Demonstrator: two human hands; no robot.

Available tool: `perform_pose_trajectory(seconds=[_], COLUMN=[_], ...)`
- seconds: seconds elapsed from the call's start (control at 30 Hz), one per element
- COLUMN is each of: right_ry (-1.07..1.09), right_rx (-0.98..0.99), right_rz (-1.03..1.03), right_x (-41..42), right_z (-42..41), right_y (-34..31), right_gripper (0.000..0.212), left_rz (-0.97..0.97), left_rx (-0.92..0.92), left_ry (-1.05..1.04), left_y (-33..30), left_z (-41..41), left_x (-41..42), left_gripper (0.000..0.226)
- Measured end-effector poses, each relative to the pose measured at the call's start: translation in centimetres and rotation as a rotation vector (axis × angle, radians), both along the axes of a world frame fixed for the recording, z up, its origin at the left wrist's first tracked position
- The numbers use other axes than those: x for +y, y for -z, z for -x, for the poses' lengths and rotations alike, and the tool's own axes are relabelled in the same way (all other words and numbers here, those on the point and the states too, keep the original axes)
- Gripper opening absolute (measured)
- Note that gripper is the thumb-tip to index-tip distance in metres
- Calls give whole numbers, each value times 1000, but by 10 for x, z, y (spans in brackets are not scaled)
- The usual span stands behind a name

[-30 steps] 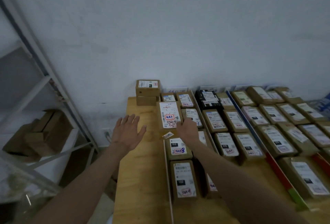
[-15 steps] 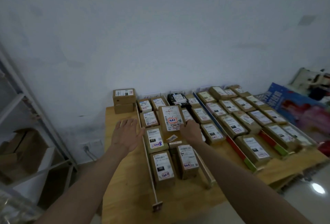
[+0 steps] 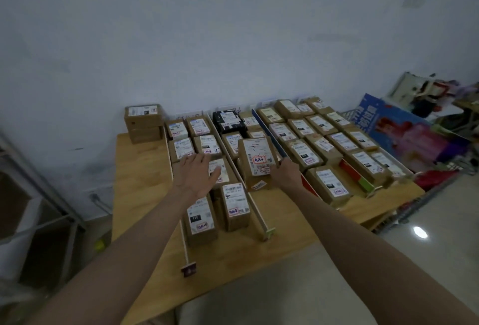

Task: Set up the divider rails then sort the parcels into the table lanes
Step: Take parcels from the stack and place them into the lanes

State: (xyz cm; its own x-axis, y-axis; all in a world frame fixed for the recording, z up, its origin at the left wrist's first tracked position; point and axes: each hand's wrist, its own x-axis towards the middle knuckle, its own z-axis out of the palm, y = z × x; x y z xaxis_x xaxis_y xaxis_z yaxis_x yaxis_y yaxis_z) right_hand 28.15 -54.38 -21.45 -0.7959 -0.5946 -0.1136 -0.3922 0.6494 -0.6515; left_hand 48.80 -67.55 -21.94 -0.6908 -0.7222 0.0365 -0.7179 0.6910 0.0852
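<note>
A wooden table (image 3: 140,182) carries rows of brown labelled parcels split into lanes by divider rails: a white rail (image 3: 184,241), a wooden rail (image 3: 259,214), a blue rail (image 3: 269,130) and a red-and-green rail (image 3: 356,178). My right hand (image 3: 285,173) grips the near right edge of a large brown parcel (image 3: 255,161) with a handwritten white label, held tilted over the second lane. My left hand (image 3: 198,175) hovers open, fingers spread, above the parcels of the left lane (image 3: 199,218) and holds nothing.
Two stacked boxes (image 3: 142,122) stand at the table's back left corner, outside the lanes. A metal shelf (image 3: 39,195) with cartons is on the left. A blue poster (image 3: 404,127) and clutter lie right of the table. Pale floor (image 3: 427,234) shows at the right.
My right hand has carried the large parcel rightwards from the left lane to the second lane. My left hand followed to the right over the left lane. The view has swung right.
</note>
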Motion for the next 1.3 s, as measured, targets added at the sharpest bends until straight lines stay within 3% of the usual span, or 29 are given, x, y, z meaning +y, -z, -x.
perform_pose_trajectory(seconds=[0.23, 0.47, 0.8, 1.3], right_ry=[-35, -133, -193, -184], right_rx=[-55, -137, -264, -386], right_rz=[-47, -146, -292, -262], right_x=[27, 39, 37, 7], right_z=[68, 115, 121, 117], right_y=[43, 107, 179, 204], right_gripper=[18, 28, 31, 34], left_rz=[-98, -140, -174, -159], left_rx=[-18, -34, -91, -150], left_ry=[-57, -161, -228, -294], left_y=[36, 76, 122, 143], left_z=[64, 106, 113, 100], left_x=[34, 60, 57, 41], left_gripper=[66, 61, 59, 60])
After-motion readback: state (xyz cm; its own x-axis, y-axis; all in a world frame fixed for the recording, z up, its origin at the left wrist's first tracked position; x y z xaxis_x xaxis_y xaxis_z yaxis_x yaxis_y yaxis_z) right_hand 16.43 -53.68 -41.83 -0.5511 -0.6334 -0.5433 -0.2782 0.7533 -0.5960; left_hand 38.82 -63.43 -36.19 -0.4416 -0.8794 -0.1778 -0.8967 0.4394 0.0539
